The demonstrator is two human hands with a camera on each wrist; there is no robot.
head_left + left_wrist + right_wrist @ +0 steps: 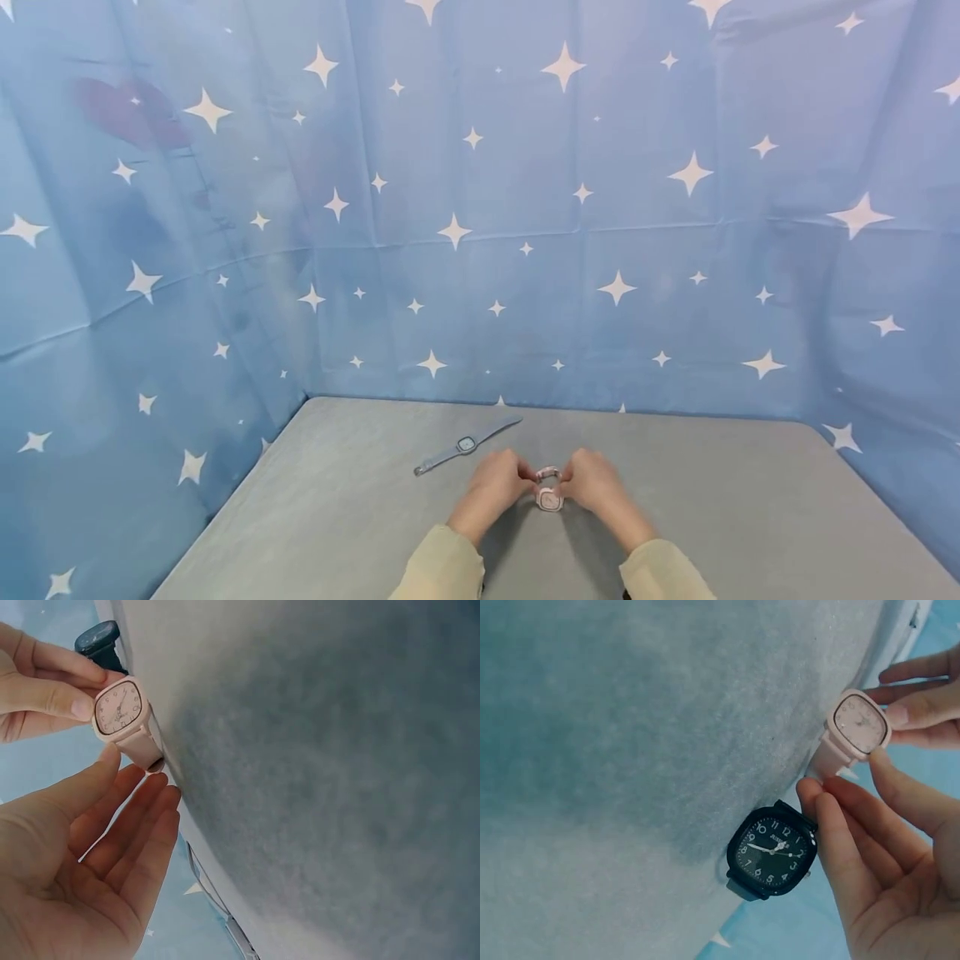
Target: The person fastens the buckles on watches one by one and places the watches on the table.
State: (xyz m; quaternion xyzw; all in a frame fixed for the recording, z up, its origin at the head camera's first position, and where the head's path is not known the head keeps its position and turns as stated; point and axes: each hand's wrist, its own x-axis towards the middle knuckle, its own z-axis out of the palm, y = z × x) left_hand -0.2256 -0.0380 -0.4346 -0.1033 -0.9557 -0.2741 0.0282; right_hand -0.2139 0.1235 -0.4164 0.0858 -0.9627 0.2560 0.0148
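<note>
Between both hands is a pink wristwatch (550,499) with a squarish case, its strap bent round into a loop. My left hand (495,485) pinches it from the left; the left thumb (105,769) touches the strap beside the case. From the other side my right hand (596,483) holds it, with the right thumb (892,776) at the case's corner. In the right wrist view its pale dial (861,724) faces the camera. A black wristwatch (772,851) with white numerals sits close by the right hand's fingertips; the head view does not show it.
A blue-grey wristwatch (467,445) lies stretched out on the grey table (360,500), to the left of and beyond the left hand. Blue curtains (525,267) with white stars rise along the table's back and sides.
</note>
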